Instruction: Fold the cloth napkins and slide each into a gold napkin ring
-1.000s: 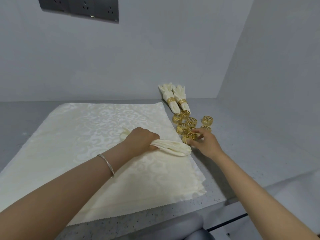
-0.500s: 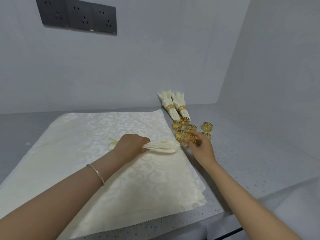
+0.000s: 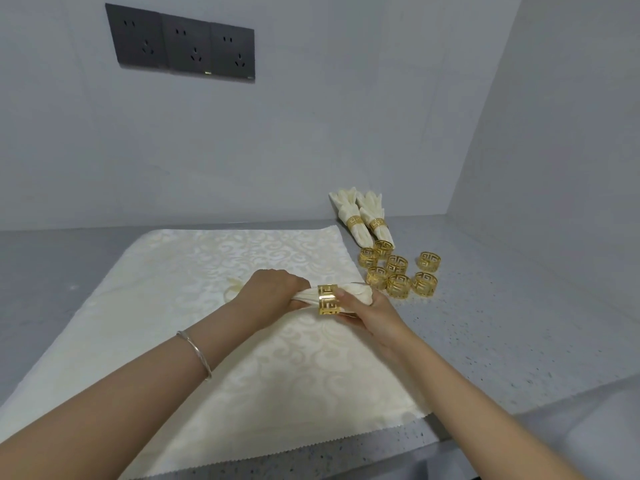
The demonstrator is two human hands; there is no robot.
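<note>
A rolled cream napkin lies across the stack of flat cream napkins. My left hand grips the roll near its middle. A gold napkin ring sits around the roll just right of that hand. My right hand pinches the ring, thumb on top, with the roll's narrow end poking out past it. Several loose gold rings stand in a cluster to the right. Two finished napkins in gold rings lie behind them.
The grey speckled counter runs to a wall at the back and another on the right. Its front edge is close to me. A dark socket panel hangs on the back wall.
My right hand picked a gold ring from the cluster and brought it over the napkin's end. The ring now sits around the roll. My left hand kept hold of the roll.
</note>
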